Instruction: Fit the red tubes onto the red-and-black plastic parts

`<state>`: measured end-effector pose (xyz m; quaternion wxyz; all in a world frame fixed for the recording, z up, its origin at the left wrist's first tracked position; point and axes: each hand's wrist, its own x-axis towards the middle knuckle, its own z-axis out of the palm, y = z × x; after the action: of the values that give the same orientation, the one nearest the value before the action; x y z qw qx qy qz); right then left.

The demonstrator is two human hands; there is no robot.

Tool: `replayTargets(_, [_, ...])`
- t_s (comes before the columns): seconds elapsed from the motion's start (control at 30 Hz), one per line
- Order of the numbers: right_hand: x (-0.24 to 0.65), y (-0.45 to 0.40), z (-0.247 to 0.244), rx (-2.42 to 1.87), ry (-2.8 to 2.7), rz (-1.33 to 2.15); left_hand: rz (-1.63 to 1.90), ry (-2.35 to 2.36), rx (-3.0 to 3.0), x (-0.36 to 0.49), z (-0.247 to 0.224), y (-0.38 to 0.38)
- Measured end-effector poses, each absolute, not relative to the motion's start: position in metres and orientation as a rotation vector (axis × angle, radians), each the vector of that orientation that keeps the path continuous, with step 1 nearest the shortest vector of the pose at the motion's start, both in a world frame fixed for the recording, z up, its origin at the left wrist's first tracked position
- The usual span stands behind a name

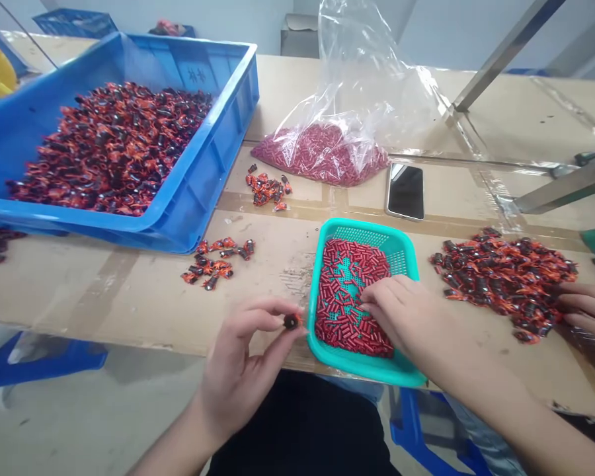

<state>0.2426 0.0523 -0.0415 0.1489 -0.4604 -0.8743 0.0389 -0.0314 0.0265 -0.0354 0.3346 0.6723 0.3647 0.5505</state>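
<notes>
Head camera: the left hand [238, 370] holds a small black-and-orange part [291, 321] up over the worktop [129, 297], fingers [262, 307] clamped on it, while the right hand [396, 311] sits, fingers together, on red tubes [352, 297] in a teal mesh basket [361, 228] placed within easy reach between both hands.

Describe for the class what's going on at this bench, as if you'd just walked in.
A person works at a cardboard-topped table. Their left hand pinches a small dark-and-orange piece, while their right hand touches red tubes in a teal mesh basket. More pieces lie in a blue plastic crate and a loose pile, beside which another person's hand rests. A plastic bag of red tubes and a phone lie beyond the basket.
</notes>
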Motion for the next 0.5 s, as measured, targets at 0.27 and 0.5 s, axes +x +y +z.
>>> replayTargets(0.27, [0.208,0.023,0.004,-0.977,-2.001,0.871,1.369,0.869,1.776,-0.022,-0.029,0.02])
replayTargets(0.5, [0.184,0.016,0.008,-0.905,-1.967,0.64,1.334,0.863,1.924,-0.016,-0.015,0.016])
